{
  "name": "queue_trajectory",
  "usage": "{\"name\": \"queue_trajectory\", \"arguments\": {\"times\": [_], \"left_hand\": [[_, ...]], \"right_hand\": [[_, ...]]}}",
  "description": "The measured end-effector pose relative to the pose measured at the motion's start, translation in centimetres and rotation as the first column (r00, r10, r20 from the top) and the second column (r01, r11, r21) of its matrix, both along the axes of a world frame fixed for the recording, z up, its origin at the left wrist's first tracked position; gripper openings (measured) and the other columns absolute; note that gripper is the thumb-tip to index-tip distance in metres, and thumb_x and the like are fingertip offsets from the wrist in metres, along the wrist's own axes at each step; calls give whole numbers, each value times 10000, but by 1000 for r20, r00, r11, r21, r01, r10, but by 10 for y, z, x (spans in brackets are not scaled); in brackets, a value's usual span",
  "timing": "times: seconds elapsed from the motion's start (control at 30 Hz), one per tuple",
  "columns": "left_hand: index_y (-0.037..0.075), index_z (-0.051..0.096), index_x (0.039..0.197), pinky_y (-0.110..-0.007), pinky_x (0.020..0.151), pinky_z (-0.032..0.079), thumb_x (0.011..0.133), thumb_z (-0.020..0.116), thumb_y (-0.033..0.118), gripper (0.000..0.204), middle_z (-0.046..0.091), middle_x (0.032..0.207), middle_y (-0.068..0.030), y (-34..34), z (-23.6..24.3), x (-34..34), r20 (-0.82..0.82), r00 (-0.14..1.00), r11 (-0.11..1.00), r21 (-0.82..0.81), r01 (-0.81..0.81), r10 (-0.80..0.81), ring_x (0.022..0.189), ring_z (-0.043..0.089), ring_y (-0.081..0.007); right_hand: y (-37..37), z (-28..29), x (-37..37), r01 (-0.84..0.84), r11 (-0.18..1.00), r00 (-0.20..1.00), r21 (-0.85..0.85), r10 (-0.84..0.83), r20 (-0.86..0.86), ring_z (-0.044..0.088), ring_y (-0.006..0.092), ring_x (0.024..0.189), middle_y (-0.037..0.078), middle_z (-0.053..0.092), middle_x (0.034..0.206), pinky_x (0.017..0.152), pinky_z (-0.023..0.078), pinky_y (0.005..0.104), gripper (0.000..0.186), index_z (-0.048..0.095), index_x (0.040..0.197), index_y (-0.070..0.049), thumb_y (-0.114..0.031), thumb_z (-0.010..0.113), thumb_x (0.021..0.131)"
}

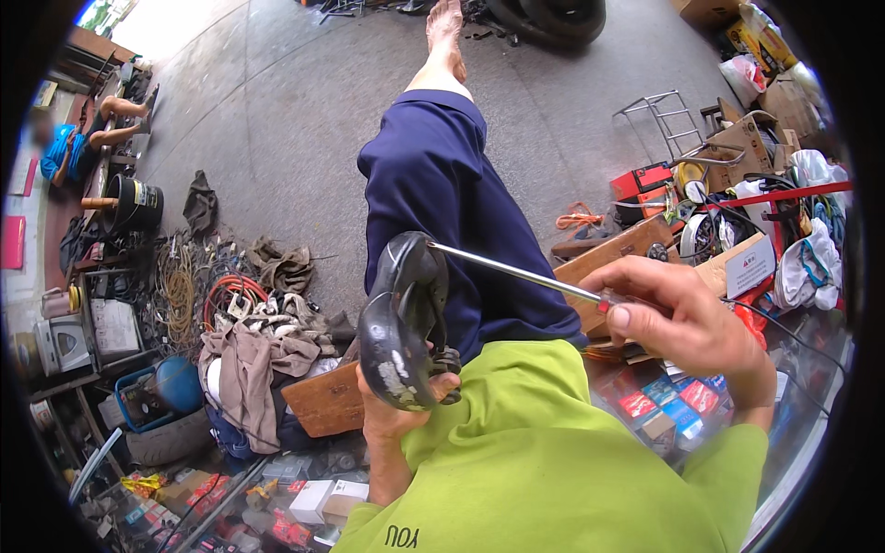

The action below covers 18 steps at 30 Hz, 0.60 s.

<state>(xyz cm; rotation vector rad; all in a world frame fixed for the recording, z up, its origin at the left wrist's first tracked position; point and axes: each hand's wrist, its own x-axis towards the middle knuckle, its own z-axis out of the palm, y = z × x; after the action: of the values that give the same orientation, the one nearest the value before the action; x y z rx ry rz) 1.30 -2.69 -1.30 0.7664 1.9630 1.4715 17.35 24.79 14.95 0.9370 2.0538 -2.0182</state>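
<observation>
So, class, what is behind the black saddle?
Dark blue trousers and part of the left hand show behind the black saddle; what it covers of both cannot be seen.

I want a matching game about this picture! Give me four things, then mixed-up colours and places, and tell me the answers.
Things:
1. screwdriver
2. shirt
3. saddle
4. trousers

Colours and places:
A. dark blue
B. held in the left hand
C. held in the right hand
D. lime green

Right pairs: 1-C, 2-D, 3-B, 4-A.
</observation>
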Motion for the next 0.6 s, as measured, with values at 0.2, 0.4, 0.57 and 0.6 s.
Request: {"name": "queue_trajectory", "arguments": {"times": [0.2, 0.4, 0.57, 0.6], "left_hand": [[52, 621, 1172, -303, 756, 558, 725, 901, 308, 586, 648, 1047, -56, -1, 8, -8, 135, 988, 997, -11, 75, -73, 904, 641, -167], [52, 637, 1143, -313, 757, 554, 695, 920, 318, 593, 676, 993, -47, -1, 5, -3, 66, 998, 998, -62, 29, -25, 887, 651, -166], [53, 649, 1117, -320, 763, 551, 689, 925, 311, 571, 683, 971, -37, 4, 7, -6, 62, 998, 999, -48, 22, -19, 879, 654, -158], [52, 650, 1114, -321, 764, 550, 691, 924, 312, 567, 682, 971, -36, 5, 8, -6, 55, 998, 999, -41, 20, -18, 878, 654, -158]], "right_hand": [[12, -12, 8, 130, 803, 986, -582, -45, 158, 330, 31, 396, 61, 603, 710, 362, 221, 224, 317, 575, 1265, -9, -229, 511, 1045], [6, -16, 6, -54, 939, 991, -340, 93, 100, 442, 85, 463, 83, 604, 679, 459, 352, 255, 314, 548, 1269, 25, -178, 499, 1034], [-3, -11, 8, -368, 376, 865, 851, 473, 165, 584, 252, 550, 103, 570, 692, 507, 429, 344, 397, 543, 1281, 12, -120, 610, 912], [-9, -7, 7, -397, 140, 836, 907, 463, 295, 530, 192, 494, 43, 508, 678, 449, 390, 329, 465, 581, 1259, 16, -88, 657, 812]]}}
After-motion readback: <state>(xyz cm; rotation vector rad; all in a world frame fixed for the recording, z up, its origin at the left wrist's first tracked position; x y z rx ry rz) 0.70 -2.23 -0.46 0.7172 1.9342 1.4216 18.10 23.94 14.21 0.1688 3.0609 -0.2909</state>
